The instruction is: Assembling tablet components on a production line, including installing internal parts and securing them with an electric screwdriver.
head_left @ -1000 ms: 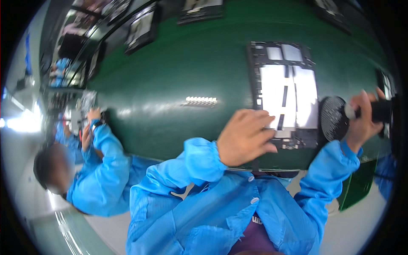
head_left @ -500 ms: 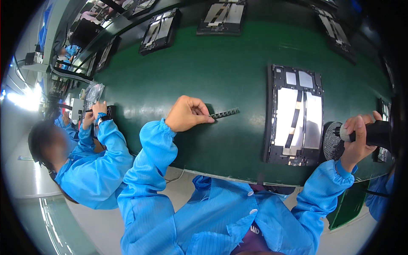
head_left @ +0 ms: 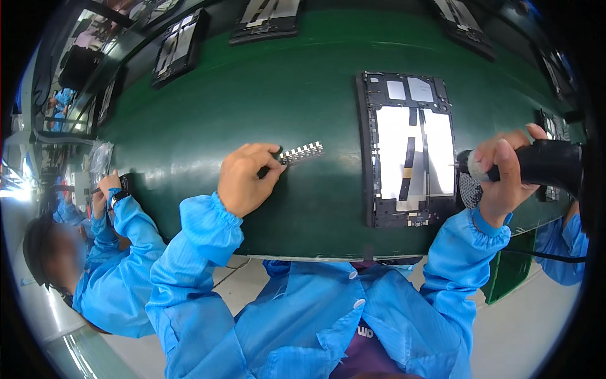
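My left hand pinches the near end of a short strip between thumb and fingers. The strip carries rows of small white and dark squares; what they are is too small to tell. On the right, my right hand is wrapped round a black electric screwdriver with a pale collar. Its thin bit points left over the right edge of an opened tablet, and I cannot tell whether it touches. The tablet lies flat between my hands, showing silver panels, dark ribbon cables and a black frame.
A round textured dish sits beside the tablet, partly under my right hand. More opened tablets line the far side of the green table. At left, a co-worker in a blue smock works near a clear plastic bag.
The screwdriver has come from over the dish to the tablet's right edge. My left hand has turned the strip, so its white squares show. The whole view has shifted.
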The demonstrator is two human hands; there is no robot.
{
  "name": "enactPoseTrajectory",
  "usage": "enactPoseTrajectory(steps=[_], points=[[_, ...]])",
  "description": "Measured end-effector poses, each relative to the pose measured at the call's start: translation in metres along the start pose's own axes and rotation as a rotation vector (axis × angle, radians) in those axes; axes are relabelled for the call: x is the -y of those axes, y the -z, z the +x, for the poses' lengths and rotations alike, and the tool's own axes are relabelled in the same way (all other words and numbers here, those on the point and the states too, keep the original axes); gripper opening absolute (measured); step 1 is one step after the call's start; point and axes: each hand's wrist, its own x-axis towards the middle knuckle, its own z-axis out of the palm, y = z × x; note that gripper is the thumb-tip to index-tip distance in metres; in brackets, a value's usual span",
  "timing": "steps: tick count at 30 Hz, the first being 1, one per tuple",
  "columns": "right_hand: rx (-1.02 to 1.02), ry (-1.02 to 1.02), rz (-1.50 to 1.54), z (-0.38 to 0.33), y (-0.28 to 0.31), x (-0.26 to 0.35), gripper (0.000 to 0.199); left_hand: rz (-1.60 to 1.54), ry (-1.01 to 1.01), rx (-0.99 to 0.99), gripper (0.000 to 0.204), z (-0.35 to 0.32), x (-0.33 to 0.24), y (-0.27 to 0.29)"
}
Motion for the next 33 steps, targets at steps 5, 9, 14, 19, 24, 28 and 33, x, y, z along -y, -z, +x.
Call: enactPoseTrajectory(steps=[5, 9, 14, 19, 24, 28, 33], points=[[0.076, -0.035, 0.083, 0.001, -0.019, -0.004, 0.047, -0.375, -0.116, 0.167, 0.008, 0.023, -0.026, 0.010], [0.146, -0.060, 0.196, 0.013, -0.049, -0.011, 0.045, -0.510, -0.140, 0.300, 0.006, 0.070, -0.041, -0.007], [0.181, -0.131, 0.172, 0.022, -0.076, -0.025, 0.037, -0.738, 0.140, 0.438, 0.004, 0.103, -0.049, -0.037], [0.234, -0.147, 0.235, 0.023, -0.088, -0.042, 0.042, -0.761, 0.129, 0.448, 0.011, 0.111, -0.046, -0.050], [0.247, -0.160, 0.178, 0.021, -0.090, -0.050, 0.042, -0.853, 0.147, 0.358, 0.007, 0.109, -0.047, -0.064], [0.248, -0.154, 0.170, 0.020, -0.093, -0.053, 0.041, -0.771, 0.121, 0.347, 0.007, 0.109, -0.046, -0.070], [0.237, -0.161, 0.152, 0.018, -0.096, -0.055, 0.041, -0.777, -0.004, 0.201, 0.009, 0.107, -0.039, -0.087]])
